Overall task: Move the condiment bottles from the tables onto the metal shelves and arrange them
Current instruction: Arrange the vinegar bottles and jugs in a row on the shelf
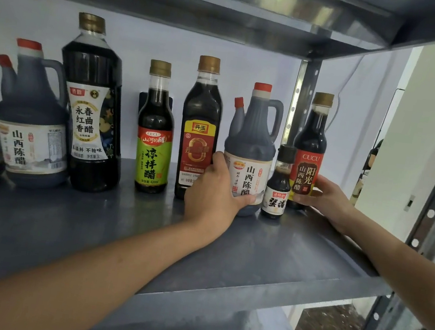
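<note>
My left grip [212,189] is curled round the lower body of a handled jug [252,141]. Its thumb lies across the foot of the white label and its fingers wrap the jug's left side. My right grip [325,199] holds the red-labelled bottle [312,139] from the right, fingers bent round its lower label. Both stand upright at the right end of the metal shelf [115,234], close to the perforated post [304,93]. A small bottle [278,182] stands between them, a little forward; I cannot tell whether it touches either. Left of the jug, in a row along the back, stand a red-and-yellow-labelled bottle [200,122], a green-labelled bottle [156,133], a tall dark bottle [92,106] and a second jug [34,120].
</note>
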A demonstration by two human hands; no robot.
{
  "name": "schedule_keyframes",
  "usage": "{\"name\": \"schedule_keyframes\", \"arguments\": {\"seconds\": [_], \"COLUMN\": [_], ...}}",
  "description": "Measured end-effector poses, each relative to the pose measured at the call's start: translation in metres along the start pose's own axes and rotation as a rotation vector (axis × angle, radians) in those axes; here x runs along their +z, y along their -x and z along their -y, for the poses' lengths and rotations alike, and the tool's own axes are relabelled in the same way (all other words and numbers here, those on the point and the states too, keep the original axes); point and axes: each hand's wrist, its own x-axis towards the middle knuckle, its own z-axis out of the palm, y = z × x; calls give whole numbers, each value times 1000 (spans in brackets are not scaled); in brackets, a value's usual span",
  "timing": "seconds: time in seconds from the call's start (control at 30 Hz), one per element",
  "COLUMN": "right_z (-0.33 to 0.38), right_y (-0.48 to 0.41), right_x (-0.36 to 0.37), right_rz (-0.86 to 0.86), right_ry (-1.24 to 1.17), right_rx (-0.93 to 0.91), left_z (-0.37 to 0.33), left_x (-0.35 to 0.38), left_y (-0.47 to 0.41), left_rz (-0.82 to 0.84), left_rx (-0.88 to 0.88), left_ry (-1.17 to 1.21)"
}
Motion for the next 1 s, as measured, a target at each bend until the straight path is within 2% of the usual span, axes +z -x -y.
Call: {"name": "schedule_keyframes", "arguments": {"seconds": [0.2, 0.3, 0.37, 0.43, 0.53, 0.7, 1.0], "right_z": [-2, 4, 13, 25, 31, 26, 26], "right_y": [3, 20, 42, 65, 74, 57, 33], "right_x": [1, 8, 15, 26, 42, 49, 58], "right_rz": [-4, -240, -362, -254, -8, -11, -45], "right_ry": [36, 134, 110, 72, 157, 242, 344], "right_rx": [17, -42, -165, -225, -161, -90, -112], "left_z": [-1, -1, 0, 1, 2, 4, -3], "left_x": [0, -2, -6, -11, -12, -5, 4], "left_y": [1, 2, 0, -3, -2, 2, 1], "left_rz": [-12, -3, -25, -87, -113, 22, 2], "left_rx": [-1, 11, 19, 49, 91, 89, 47], "left_ry": [-24, -62, -86, -101, -133, -167, -240]}}
